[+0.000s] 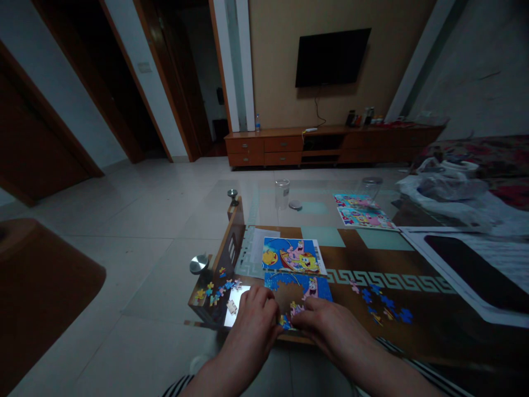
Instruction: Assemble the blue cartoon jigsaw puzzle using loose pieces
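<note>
Two bare hands converge at lower centre of the frame: the left hand (pixel 251 331) and right hand (pixel 333 326) sit at the near edge of a partly assembled blue cardboard jigsaw puzzle (pixel 298 286), which lies on a brown-patterned glass-topped table (pixel 417 344). The hands are apart at the palms, with their fingertips close together over a small cluster of pink and yellow jigsaw pieces (pixel 295 309). Whether either hand grips a piece cannot be told; the fingers hide the contact. Both forearms enter from the bottom edge and angle inward, wrists low, with black-and-white striped sleeves (pixel 413 364) showing at the lower right. Main risk: the unfinished puzzle has no visible backing or frame, so a dragging palm or wrist could shift its joined sections or split them apart. Loose multicoloured pieces (pixel 217 291) lie left of the left hand, close to the table's left end, where a careless sweep could push them over the edge to the tiled floor. Loose blue pieces (pixel 382 303) lie to the right, well within reach of the right forearm. Dim light also makes similar blues harder to tell apart, inviting mismatches.
</note>
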The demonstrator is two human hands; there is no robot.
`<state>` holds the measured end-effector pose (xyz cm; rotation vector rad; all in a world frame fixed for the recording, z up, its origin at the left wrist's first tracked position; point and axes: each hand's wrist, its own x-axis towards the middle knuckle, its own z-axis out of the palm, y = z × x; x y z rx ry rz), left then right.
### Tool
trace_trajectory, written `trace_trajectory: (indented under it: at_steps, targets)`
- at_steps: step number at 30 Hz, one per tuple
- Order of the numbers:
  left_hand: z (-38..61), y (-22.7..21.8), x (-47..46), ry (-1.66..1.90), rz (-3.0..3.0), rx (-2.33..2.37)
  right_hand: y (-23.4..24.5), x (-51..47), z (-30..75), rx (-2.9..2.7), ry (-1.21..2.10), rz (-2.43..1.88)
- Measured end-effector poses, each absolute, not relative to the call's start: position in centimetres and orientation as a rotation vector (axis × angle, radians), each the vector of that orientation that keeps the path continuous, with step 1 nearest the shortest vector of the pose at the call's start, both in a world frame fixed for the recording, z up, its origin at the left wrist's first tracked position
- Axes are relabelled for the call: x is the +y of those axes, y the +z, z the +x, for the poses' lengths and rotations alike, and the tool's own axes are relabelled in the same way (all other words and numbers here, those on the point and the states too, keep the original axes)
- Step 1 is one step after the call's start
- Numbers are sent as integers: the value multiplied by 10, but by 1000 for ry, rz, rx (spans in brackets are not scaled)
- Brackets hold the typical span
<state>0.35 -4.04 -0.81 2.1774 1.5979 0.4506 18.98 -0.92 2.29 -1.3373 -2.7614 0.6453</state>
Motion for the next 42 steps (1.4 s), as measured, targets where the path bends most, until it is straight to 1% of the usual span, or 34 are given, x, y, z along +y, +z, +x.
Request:
trace_trajectory:
  at_steps: [6,15,23,28,32,35,42]
  targets:
    - [4,-9,-40,423,2168,1622,21,-8,191,-2741,671,-1355]
    - [6,-15,-37,419,2208,1670,-3,-6,191,-2701,537,-1298]
    - [7,-25,-36,458,2271,1707,6,-9,190,-2779,442,-1279]
    - [7,-23,-37,440,2254,1704,3,-10,188,-2834,383,-1269]
    - [7,-14,-39,360,2233,1672,-4,-8,189,-2760,466,-1218]
    - [8,-8,-40,338,2217,1693,-7,-7,189,-2683,570,-1265]
    - [10,-7,-37,277,2210,1728,0,-9,185,-2616,696,-1333]
